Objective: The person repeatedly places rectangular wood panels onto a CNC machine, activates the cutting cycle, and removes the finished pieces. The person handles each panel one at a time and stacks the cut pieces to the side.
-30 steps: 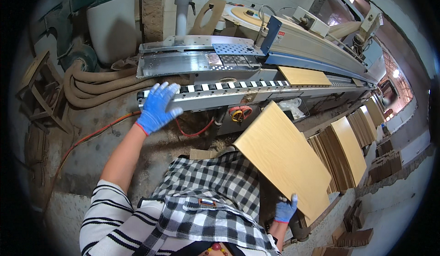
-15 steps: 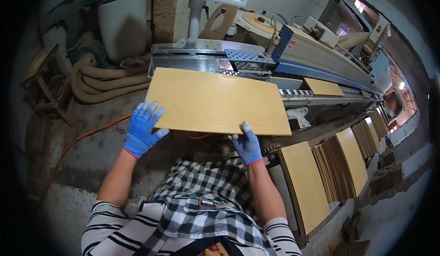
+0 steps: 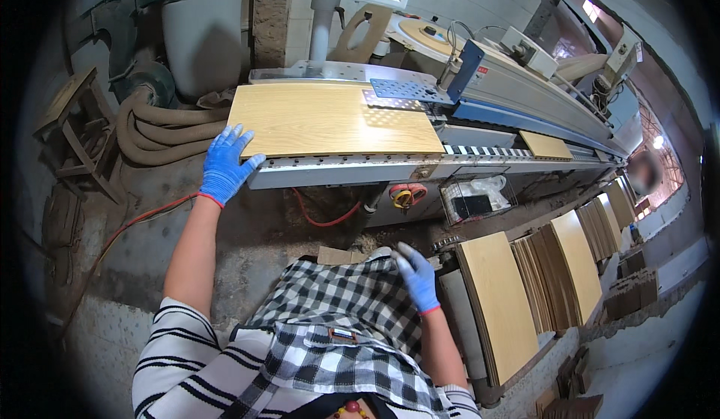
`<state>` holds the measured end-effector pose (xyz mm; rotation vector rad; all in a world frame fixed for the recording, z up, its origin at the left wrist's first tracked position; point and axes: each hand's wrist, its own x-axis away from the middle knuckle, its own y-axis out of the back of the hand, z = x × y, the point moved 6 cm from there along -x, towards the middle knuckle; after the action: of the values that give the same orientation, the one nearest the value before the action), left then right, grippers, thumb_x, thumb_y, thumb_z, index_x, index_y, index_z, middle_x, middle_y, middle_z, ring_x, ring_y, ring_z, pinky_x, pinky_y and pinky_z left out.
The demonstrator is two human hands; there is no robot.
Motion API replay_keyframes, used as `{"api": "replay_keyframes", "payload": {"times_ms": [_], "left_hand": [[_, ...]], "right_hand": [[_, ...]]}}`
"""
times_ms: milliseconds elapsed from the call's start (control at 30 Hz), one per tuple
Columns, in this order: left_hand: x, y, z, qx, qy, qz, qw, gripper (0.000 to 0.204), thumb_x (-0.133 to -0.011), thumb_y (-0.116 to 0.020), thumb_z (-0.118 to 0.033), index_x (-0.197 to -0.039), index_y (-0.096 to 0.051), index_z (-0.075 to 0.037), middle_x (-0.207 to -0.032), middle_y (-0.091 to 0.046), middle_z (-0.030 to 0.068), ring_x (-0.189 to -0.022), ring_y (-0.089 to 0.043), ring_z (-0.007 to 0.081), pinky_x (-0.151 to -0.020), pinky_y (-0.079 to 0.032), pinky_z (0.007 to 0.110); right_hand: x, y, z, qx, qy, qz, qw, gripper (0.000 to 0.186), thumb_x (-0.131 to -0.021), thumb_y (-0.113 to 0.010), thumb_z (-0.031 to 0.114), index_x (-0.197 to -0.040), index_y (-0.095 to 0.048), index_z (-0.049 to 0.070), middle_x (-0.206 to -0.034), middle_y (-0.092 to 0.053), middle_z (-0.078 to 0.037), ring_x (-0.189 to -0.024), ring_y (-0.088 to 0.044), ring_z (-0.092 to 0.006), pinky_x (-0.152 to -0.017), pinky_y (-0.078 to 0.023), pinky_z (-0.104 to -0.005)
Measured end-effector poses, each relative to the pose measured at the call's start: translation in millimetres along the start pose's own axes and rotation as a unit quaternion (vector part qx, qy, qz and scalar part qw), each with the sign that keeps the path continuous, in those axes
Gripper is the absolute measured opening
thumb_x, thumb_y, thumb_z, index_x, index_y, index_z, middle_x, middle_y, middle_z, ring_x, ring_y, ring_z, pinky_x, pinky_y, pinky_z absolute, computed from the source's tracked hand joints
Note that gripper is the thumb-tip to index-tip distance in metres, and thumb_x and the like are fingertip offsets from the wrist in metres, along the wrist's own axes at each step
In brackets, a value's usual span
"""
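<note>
Head view: light wooden panel (image 3: 334,121) lying flat on the infeed table (image 3: 352,170) of the long grey machine, upper middle of the frame, far end tucked under a perforated metal plate (image 3: 405,89). Left hand (image 3: 227,165) in a blue glove, fingers spread open, pressed against the panel's near left corner and the table edge, gripping nothing. Right hand (image 3: 417,275) also gloved, lower centre, open and empty, held over a checked apron (image 3: 337,321), well apart from the panel and near the upright stack of panels (image 3: 499,310) at lower right. Judged step: feeding, with the panel laid down and being squared or pushed along toward the right. Next move likely calls for a steady push from the left hand, edge kept flush to the guide, fingers kept clear of the track. Farther along the conveyor, a smaller panel (image 3: 546,146). Left of the table, ribbed hoses (image 3: 154,130) and a wooden stool (image 3: 75,130); an orange cable (image 3: 135,220) across the floor.
</note>
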<state>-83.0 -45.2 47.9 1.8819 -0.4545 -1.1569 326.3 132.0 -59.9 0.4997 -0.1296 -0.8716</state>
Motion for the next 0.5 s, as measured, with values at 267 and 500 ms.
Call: {"api": "replay_keyframes", "payload": {"times_ms": [267, 500], "left_hand": [[0, 0, 0, -0.017, 0.002, 0.01, 1.0, 0.053, -0.084, -0.067, -0.038, -0.128, -0.057, -0.01, -0.138, -0.048, 0.0178, -0.132, -0.039, 0.0343, -0.11, -0.029, 0.043], [16, 4, 30, -0.019, 0.038, -0.013, 0.999, 0.054, -0.084, -0.066, -0.039, -0.129, -0.056, -0.011, -0.14, -0.047, 0.0163, -0.133, -0.037, 0.0336, -0.111, -0.028, 0.043]], "right_hand": [[45, -19, -5, 0.223, 0.163, -0.058, 0.959, 0.027, -0.088, -0.058, 0.016, -0.112, -0.063, 0.007, -0.099, -0.065, -0.016, -0.089, -0.06, -0.0334, -0.081, -0.047, -0.0427], [46, -20, -4, 0.249, 0.187, -0.054, 0.949, 0.027, -0.086, -0.059, 0.014, -0.111, -0.062, 0.005, -0.097, -0.065, -0.016, -0.088, -0.06, -0.0339, -0.079, -0.047, -0.0433]]}}
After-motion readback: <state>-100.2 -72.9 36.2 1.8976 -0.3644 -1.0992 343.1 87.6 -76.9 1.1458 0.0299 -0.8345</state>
